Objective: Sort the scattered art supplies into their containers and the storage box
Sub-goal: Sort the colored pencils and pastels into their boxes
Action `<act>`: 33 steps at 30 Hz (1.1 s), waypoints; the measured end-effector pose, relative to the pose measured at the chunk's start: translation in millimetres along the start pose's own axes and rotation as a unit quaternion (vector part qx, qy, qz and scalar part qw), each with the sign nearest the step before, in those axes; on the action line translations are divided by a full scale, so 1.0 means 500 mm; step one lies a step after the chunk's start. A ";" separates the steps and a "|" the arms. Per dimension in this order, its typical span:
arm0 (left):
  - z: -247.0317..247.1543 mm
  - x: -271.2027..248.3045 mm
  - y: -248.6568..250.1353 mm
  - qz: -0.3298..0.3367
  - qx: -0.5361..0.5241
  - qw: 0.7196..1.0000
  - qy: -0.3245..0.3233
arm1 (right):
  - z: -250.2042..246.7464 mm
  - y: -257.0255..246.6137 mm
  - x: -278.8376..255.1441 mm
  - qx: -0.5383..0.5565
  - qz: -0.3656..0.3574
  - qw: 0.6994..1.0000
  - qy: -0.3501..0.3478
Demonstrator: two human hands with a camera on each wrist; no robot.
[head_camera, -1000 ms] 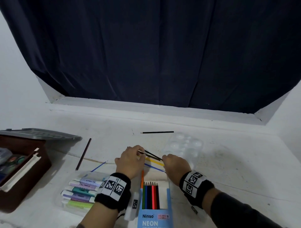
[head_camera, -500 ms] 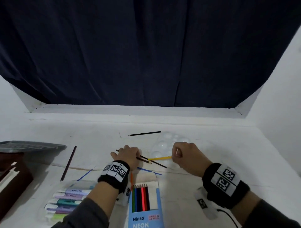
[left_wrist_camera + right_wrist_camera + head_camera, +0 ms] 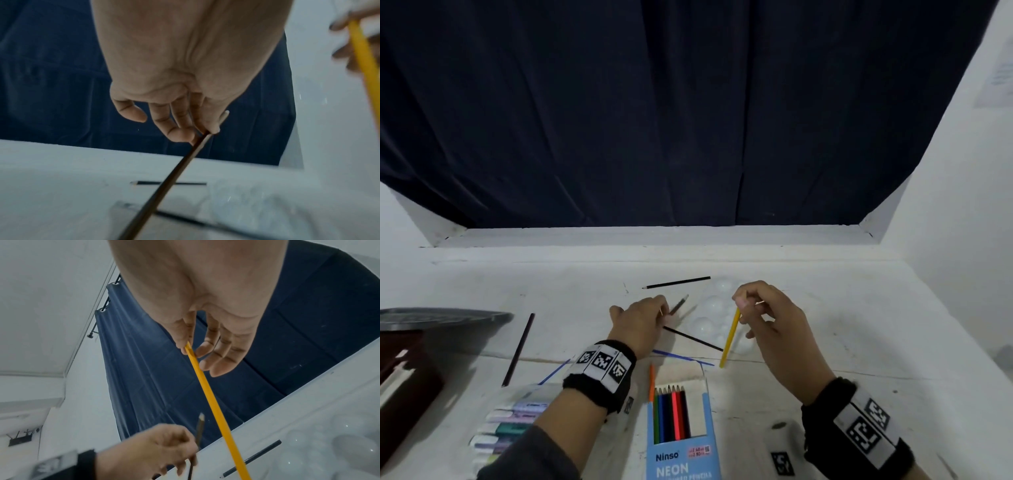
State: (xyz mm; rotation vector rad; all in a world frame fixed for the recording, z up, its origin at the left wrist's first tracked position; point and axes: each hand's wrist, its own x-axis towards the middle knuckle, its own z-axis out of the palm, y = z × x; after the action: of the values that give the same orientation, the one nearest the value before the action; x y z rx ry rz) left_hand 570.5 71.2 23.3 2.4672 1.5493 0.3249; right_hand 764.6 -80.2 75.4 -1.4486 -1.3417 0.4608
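Note:
My right hand (image 3: 741,303) pinches the top of a yellow pencil (image 3: 730,339), which hangs nearly upright over the white palette (image 3: 714,303); the right wrist view shows thumb and forefinger on the yellow pencil (image 3: 207,391). My left hand (image 3: 662,310) pinches a dark brown pencil (image 3: 679,304), its tip pointing up and right; the left wrist view shows the dark brown pencil (image 3: 164,186) raised off the table. A black pencil (image 3: 693,339) lies between my hands. The open blue pencil box (image 3: 681,455) holds several coloured pencils.
A black pencil (image 3: 676,282) lies further back. A brown pencil (image 3: 518,349), two blue pencils (image 3: 681,358) and an orange one (image 3: 651,382) lie near the box. A clear marker case (image 3: 513,421) is front left. The dark storage box (image 3: 404,383) stands at the left edge.
My right hand has lifted the yellow pencil off the table and swung it from lying flat to hanging upright. My left hand has raised the dark brown pencil.

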 end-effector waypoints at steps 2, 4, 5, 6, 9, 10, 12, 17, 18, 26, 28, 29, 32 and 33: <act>-0.022 -0.020 0.005 0.008 -0.145 0.988 0.050 | 0.001 -0.003 0.000 0.011 -0.008 1.000 -0.004; -0.044 -0.047 0.015 0.010 -0.291 0.954 0.078 | 0.004 -0.005 0.003 0.032 -0.004 0.999 -0.009; -0.052 -0.062 0.021 0.007 -0.338 0.938 0.077 | 0.007 -0.004 0.004 0.040 0.001 0.999 -0.013; -0.056 -0.078 0.026 0.003 -0.374 0.925 0.069 | 0.012 -0.001 0.007 0.045 0.006 0.999 -0.020; -0.041 -0.112 0.033 -0.015 -0.422 0.906 0.027 | 0.037 0.019 0.014 0.037 0.026 0.997 -0.058; -0.033 -0.120 0.034 -0.021 -0.423 0.906 0.012 | 0.048 0.029 0.016 0.025 0.035 0.996 -0.072; -0.016 -0.131 0.037 -0.028 -0.423 0.906 -0.009 | 0.070 0.048 0.018 0.000 0.052 0.994 -0.096; 0.003 -0.133 0.046 -0.058 -0.443 0.895 -0.024 | 0.114 0.087 0.020 -0.033 0.068 0.988 -0.137; 0.006 -0.132 0.048 -0.062 -0.441 0.895 -0.028 | 0.121 0.092 0.021 -0.036 0.067 0.987 -0.143; 0.046 -0.118 0.027 -0.050 -0.256 0.962 -0.075 | 0.147 0.117 0.032 -0.076 0.074 0.977 -0.186; 0.057 -0.119 0.023 -0.044 -0.183 0.978 -0.088 | 0.151 0.120 0.031 -0.078 0.081 0.975 -0.192; 0.060 -0.121 0.024 -0.041 -0.166 0.980 -0.099 | 0.153 0.123 0.032 -0.083 0.084 0.974 -0.192; 0.066 -0.129 0.031 -0.019 -0.118 0.984 -0.133 | 0.156 0.132 0.036 -0.110 0.083 0.970 -0.202; 0.067 -0.132 0.034 -0.011 -0.092 0.986 -0.139 | 0.158 0.135 0.037 -0.124 0.081 0.967 -0.208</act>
State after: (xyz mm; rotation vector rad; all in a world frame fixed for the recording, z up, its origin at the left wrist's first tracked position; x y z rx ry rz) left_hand 567.0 2.1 -8.4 2.2412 1.3648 0.1071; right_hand 736.9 -17.4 -5.0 -1.7418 -1.6633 0.7581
